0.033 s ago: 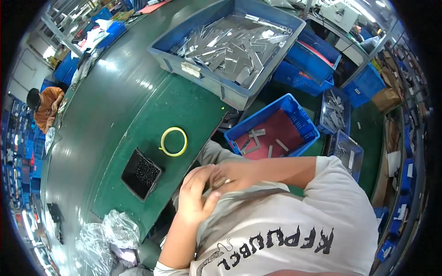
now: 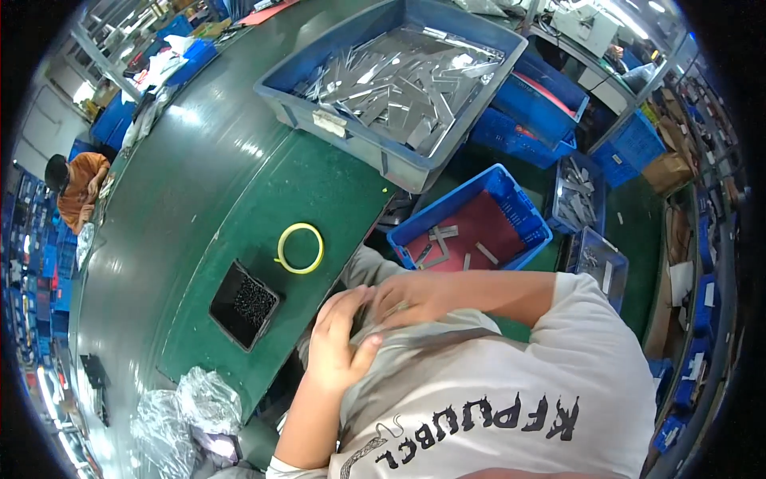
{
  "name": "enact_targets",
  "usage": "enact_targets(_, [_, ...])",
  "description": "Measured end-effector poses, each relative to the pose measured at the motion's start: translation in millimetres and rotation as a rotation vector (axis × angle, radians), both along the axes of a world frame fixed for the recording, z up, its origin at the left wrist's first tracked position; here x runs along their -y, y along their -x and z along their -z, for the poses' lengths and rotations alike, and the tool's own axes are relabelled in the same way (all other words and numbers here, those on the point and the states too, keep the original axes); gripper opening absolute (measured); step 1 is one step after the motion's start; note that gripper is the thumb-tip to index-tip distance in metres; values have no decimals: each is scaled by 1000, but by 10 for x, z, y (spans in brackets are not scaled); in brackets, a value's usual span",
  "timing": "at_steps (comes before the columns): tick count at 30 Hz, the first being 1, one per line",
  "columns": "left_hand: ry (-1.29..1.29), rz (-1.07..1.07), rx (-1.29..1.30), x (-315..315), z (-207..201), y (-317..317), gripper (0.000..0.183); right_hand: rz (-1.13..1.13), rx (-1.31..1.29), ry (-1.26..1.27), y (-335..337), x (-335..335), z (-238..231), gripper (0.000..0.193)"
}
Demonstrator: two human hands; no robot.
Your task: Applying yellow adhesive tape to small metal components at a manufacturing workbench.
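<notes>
My left hand [image 2: 339,334] is held in front of my shirt, just off the table's near edge. Its fingers are curled and close together, with the thumb standing apart. My right hand [image 2: 405,298] comes in from the right and meets the left at the fingertips. Motion smears its fingers. Anything between the hands is too small or too hidden to make out. Nearest to them on the green tabletop [image 2: 187,307] lie a roll of yellow tape [image 2: 321,254] and a black bin [image 2: 225,321] of small dark pieces, probably screws.
A large grey-blue tub [image 2: 363,148] of flat metal strips stands at the table's far end. Right of the table is a blue crate [image 2: 523,254] with several metal pieces on a red bottom. Clear plastic bags [image 2: 171,415] lie near left. A person in orange [image 2: 84,188] sits far left.
My right hand's fingers have shifted slightly up and away from my left thumb. My left hand stays nearly still. The whole view has moved a little.
</notes>
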State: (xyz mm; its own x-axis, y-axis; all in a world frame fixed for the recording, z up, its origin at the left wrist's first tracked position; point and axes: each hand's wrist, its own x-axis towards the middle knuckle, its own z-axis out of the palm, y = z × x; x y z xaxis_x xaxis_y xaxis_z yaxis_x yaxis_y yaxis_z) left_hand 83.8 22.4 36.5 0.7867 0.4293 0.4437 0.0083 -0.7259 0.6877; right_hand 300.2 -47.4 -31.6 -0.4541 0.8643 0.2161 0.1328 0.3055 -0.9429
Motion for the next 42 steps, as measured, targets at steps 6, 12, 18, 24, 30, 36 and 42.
enact_targets(6, [226, -283, -84, 67, 235, 631, 57, 539, 772, -54, -1138, 439, -426, 39])
enact_targets(12, [413, -408, -3, 68, 404, 911, 49, 1030, 507, -128, -1489, -25, -1378, 24])
enact_targets(18, [59, -375, -168, 73, 373, 958, 39, 941, 1520, 189, -1692, -1065, -1648, 41])
enact_targets(24, [29, -295, -200, 83, 295, 926, 38, 1058, 1438, 190, -2452, -1477, -900, 40])
enact_targets(30, [86, -236, -171, 72, 325, 937, 27, 1122, 1150, 121, -2179, -1282, -1271, 39])
enact_targets(36, [232, -308, -28, 98, 405, 936, 23, 1073, 462, -74, -817, -689, -1579, 12])
enact_targets(42, [795, -258, 348, 179, 513, 880, 47, 422, 682, -428, 844, -178, -883, 16])
